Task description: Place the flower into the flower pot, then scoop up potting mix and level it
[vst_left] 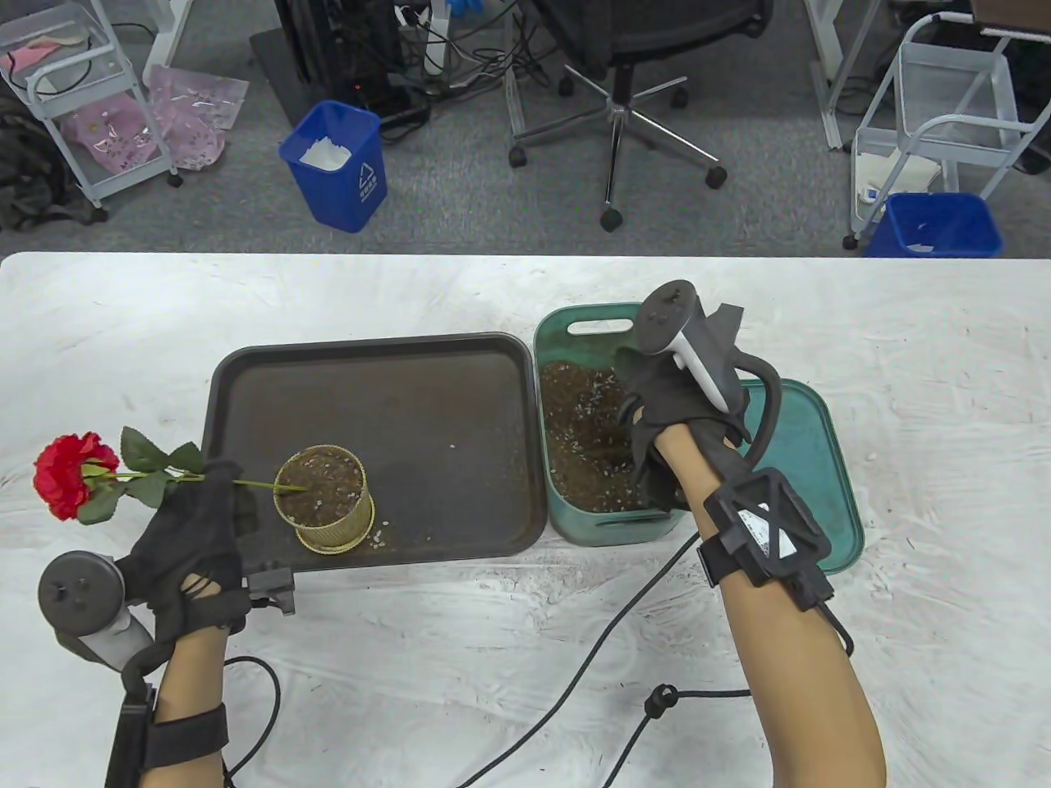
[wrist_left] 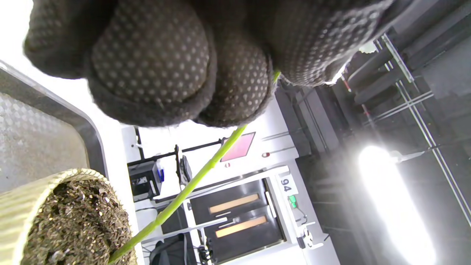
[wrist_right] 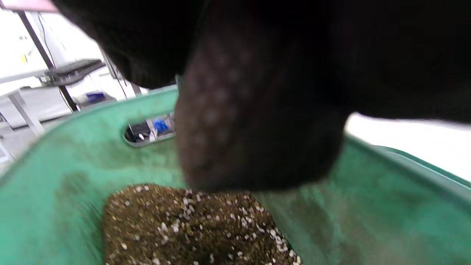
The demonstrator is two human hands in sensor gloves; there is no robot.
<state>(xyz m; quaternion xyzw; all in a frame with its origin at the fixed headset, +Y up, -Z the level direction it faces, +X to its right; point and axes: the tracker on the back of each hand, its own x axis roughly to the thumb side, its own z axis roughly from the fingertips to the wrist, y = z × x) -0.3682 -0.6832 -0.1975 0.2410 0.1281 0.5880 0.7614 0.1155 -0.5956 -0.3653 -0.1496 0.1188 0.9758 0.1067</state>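
Note:
My left hand (vst_left: 220,486) pinches the green stem (wrist_left: 191,184) of a red flower (vst_left: 64,486), held nearly flat just left of the tray. The stem's tip touches the soil in a ribbed gold pot (vst_left: 324,499) on the dark tray (vst_left: 410,369). The left wrist view shows gloved fingers (wrist_left: 147,62) closed on the stem above the pot (wrist_left: 22,198). My right hand (vst_left: 649,427) reaches down into the green bin (vst_left: 575,320) of potting mix (vst_left: 583,427). In the right wrist view a gloved finger (wrist_right: 250,121) hangs over the mix (wrist_right: 191,228). The other fingers are hidden.
A green lid (vst_left: 821,460) lies under the bin's right side. A black cable (vst_left: 608,640) loops across the white table near the front edge. Beyond the far edge stand an office chair (vst_left: 616,98) and a blue waste bin (vst_left: 337,164).

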